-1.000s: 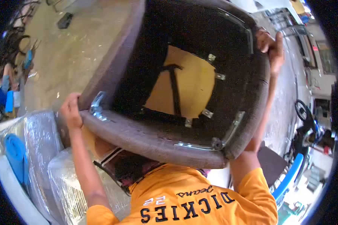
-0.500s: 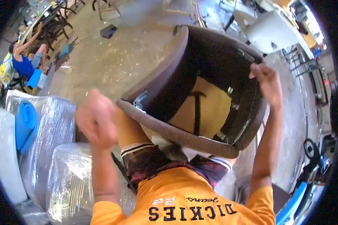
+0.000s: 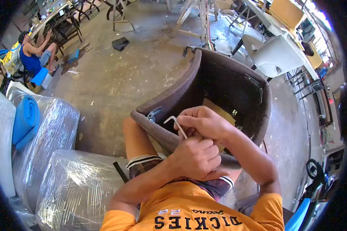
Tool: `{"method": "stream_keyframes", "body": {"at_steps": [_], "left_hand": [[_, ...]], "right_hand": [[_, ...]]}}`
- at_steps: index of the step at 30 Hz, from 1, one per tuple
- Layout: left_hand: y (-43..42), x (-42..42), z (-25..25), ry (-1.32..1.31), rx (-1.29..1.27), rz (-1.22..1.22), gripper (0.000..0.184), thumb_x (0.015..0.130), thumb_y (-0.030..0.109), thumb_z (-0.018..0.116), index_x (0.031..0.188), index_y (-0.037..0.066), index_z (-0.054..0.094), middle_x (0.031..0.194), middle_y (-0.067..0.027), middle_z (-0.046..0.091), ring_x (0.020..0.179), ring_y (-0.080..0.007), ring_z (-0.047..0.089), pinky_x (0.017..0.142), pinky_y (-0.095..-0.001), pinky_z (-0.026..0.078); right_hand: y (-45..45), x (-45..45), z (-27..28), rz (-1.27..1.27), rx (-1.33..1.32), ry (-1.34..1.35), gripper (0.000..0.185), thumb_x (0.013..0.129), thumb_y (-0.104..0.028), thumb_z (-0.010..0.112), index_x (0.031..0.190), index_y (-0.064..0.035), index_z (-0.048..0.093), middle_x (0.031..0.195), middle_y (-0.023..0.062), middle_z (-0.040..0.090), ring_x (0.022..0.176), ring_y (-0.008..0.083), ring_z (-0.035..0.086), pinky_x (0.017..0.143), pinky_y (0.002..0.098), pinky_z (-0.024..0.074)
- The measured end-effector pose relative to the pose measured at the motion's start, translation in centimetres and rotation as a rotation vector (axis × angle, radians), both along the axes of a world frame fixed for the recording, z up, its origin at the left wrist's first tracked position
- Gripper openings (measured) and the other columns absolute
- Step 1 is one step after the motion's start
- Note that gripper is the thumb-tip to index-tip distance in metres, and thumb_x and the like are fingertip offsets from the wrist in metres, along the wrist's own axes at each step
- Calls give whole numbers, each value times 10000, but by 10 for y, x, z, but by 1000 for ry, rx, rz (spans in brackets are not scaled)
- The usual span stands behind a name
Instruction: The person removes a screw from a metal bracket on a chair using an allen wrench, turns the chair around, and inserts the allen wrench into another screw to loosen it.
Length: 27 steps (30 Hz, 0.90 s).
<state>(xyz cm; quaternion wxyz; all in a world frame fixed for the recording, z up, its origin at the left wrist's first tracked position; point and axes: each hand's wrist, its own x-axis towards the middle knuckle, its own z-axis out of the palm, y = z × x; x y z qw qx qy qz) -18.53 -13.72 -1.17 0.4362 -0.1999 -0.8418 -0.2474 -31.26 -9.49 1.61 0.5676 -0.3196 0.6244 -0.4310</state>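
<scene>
A thin, L-shaped silver hex key (image 3: 176, 122) is between my two hands, its bent end pointing to the left. My left hand (image 3: 196, 157) is closed in a fist around its lower end. Just above, the fingers of my right hand (image 3: 206, 122) pinch the shaft. Both hands are over the near part of a brown upholstered chair shell (image 3: 167, 86), which rests in front of my legs with its hollow inside facing up. A metal bracket (image 3: 154, 112) sits on the shell's left corner. My hands and forearms hide part of its near rim and inside.
Plastic-wrapped pieces (image 3: 77, 184) and a rolled blue mat (image 3: 26, 119) stand on my left. A white chair shell (image 3: 275, 56) is at the back right. Farther left, a person in blue (image 3: 32, 57) sits on the floor. A dark piece (image 3: 120, 43) lies on the concrete.
Both hands have come together in front of me, the left from the left side and the right from the shell's right rim. The hex key now shows between them. My view has shifted.
</scene>
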Motion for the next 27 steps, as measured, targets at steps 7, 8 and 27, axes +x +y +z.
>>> {"method": "stream_keyframes", "body": {"at_steps": [7, 8, 27], "left_hand": [[6, 7, 8, -264, -28, -235, 313, 816, 343, 747, 714, 75, 622, 774, -70, 605, 760, -251, 609, 676, -366, 500], [5, 7, 18, -163, 105, -295, 270, 795, 301, 771, 790, 60, 650, 821, -69, 618, 764, -247, 612, 695, -369, 513], [0, -29, 86, -183, 230, -33, 412, 826, 92, 727, 1225, 17, 657, 1125, -129, 724, 960, -264, 713, 855, -352, 564]], "right_hand": [[-2, -1, 2, 53, 3, 171, 317, 1014, -294, 595, 894, -20, 701, 666, -2, 637, 555, 80, 507, 513, 271, 416], [0, -3, 1, 4, -7, 108, 313, 1014, -288, 592, 892, -19, 698, 657, -7, 623, 551, 80, 506, 510, 267, 413], [9, -17, -40, 50, -141, 914, 164, 907, -224, 665, 935, -62, 680, 836, 200, 689, 796, 392, 673, 708, 456, 542]]}}
